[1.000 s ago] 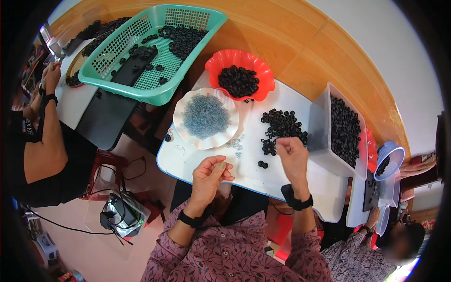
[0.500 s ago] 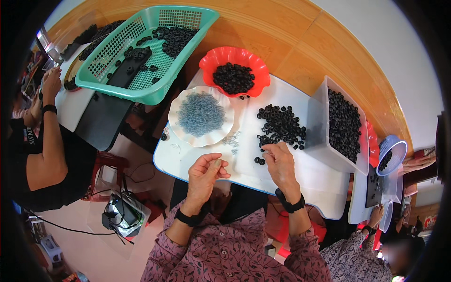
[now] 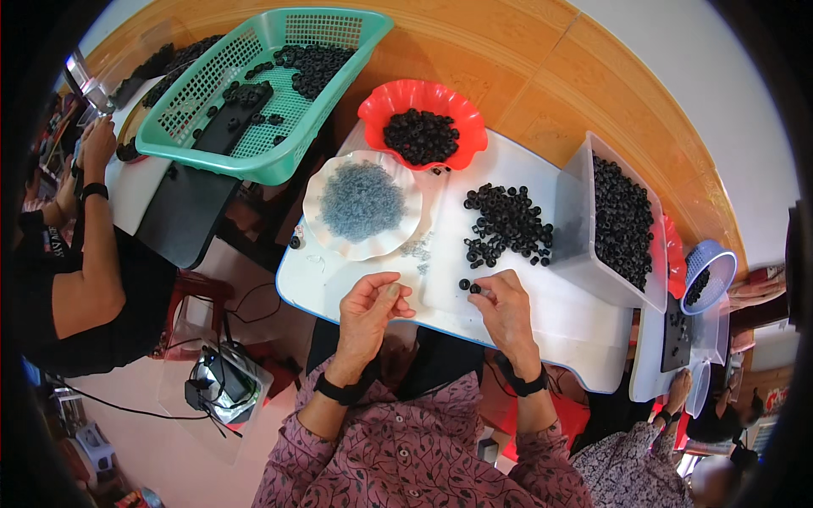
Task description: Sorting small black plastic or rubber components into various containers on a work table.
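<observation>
My right hand is over the near part of the white table, thumb and forefinger closed on a small black ring-like piece. A second black piece lies right beside it. Just beyond is a loose pile of the same black pieces. My left hand hovers at the table's front edge, thumb and fingertips pinched together; whatever is between them is too small to make out. Ahead of it stands a white wavy-rimmed plate heaped with small translucent grey-blue pieces.
A red scalloped bowl of black pieces sits at the back. On the right stands a clear plastic bin full of them. A green basket is at the left. Co-workers sit on both sides, one arm showing at left.
My right hand has drawn slightly nearer, from the pile's near edge down to the loose black pieces, and its fingertips have closed on one. My left hand has barely moved.
</observation>
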The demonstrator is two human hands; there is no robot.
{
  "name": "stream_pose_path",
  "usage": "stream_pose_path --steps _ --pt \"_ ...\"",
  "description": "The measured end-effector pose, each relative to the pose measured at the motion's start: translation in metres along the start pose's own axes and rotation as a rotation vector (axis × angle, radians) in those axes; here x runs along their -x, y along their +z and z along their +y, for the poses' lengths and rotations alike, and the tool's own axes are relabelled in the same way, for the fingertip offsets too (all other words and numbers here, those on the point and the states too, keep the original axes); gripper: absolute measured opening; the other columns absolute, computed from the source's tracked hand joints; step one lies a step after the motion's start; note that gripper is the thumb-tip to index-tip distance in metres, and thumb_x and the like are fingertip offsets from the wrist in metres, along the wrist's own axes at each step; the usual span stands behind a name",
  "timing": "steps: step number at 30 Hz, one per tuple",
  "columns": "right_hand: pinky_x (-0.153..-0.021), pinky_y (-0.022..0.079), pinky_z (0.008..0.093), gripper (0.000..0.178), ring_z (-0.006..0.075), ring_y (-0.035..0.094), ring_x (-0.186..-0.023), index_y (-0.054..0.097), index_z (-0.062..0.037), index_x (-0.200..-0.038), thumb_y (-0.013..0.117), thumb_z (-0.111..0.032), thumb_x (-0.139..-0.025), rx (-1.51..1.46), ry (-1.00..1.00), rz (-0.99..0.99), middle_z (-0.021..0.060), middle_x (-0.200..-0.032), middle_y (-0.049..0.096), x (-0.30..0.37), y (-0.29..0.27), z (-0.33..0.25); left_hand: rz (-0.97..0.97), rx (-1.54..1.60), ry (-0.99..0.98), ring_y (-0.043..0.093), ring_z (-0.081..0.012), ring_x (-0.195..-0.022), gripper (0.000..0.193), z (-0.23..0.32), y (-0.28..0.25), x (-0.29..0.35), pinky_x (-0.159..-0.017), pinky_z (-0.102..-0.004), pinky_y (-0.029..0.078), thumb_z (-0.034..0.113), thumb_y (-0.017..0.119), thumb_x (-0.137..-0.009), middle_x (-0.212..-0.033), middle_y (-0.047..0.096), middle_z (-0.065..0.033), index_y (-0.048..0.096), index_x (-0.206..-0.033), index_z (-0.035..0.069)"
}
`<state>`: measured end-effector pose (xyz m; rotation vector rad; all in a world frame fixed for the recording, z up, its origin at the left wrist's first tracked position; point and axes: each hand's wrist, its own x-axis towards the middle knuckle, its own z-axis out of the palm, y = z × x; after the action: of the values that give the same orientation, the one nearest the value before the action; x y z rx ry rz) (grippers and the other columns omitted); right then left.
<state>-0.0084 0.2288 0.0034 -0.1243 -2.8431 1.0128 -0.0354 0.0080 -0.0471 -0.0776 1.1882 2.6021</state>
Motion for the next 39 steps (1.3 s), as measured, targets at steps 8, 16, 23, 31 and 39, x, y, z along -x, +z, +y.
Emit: stream_pose_path --steps 8,16,23,31,39 --pt "-0.064 0.047 0.0241 0.021 0.0119 0.059 -0.073 0.068 -0.0011 -0.101 0.07 -0.001 -0.08 -0.459 0.088 0.037 0.0064 -0.089 0.06 0.018 0.006 -0.007 -0.052 -0.135 -0.047 0.062 -0.0122 -0.073 0.02 -0.002 0.01 0.014 -0.073 -0.0287 0.057 0.008 0.055 -0.096 -0.096 0.066 -0.0127 0.06 -0.112 -0.002" --pt "-0.071 0.049 0.0262 0.024 0.0167 0.059 -0.08 0.068 -0.0032 -0.106 0.068 0.0 -0.082 -0.535 -0.006 -0.06 0.0101 -0.106 0.05 0.034 0.019 -0.049 -0.151 -0.073 -0.161 0.064 -0.0124 -0.084 0.029 -0.002 0.025 0.027 -0.077 -0.0274 0.057 0.009 0.054 -0.096 -0.105 0.065 -0.0114 0.056 -0.124 -0.002" --pt "-0.072 0.051 0.0315 0.028 0.0232 0.058 -0.085 0.065 -0.0014 -0.111 0.065 0.002 -0.083 -0.264 -0.279 0.024 0.0133 -0.107 0.051 0.031 0.041 -0.057 -0.062 -0.048 -0.116 0.065 -0.0128 -0.079 0.029 0.003 0.013 0.027 -0.073 -0.0271 0.058 0.003 0.057 -0.094 -0.099 0.066 -0.0092 0.058 -0.121 -0.003" --pt "-0.065 0.049 0.0352 0.012 0.0286 0.061 -0.074 0.064 0.0003 -0.096 0.06 0.0 -0.085 -0.137 -0.168 0.249 0.0142 -0.091 0.057 -0.001 0.065 -0.051 0.05 0.022 -0.033 0.067 -0.0178 -0.082 0.017 0.015 0.001 0.017 -0.074 -0.0335 0.059 0.005 0.059 -0.093 -0.095 0.065 -0.0113 0.062 -0.107 -0.004" --pt "-0.063 0.049 0.039 0.005 0.0283 0.061 -0.072 0.066 -0.0044 -0.086 0.065 -0.007 -0.082 0.111 -0.072 0.245 0.0104 -0.089 0.054 -0.014 0.082 -0.055 0.023 0.125 -0.026 0.067 -0.0189 -0.081 0.018 0.013 -0.008 0.012 -0.075 -0.0361 0.06 0.007 0.056 -0.095 -0.099 0.065 -0.0152 0.059 -0.108 -0.005"
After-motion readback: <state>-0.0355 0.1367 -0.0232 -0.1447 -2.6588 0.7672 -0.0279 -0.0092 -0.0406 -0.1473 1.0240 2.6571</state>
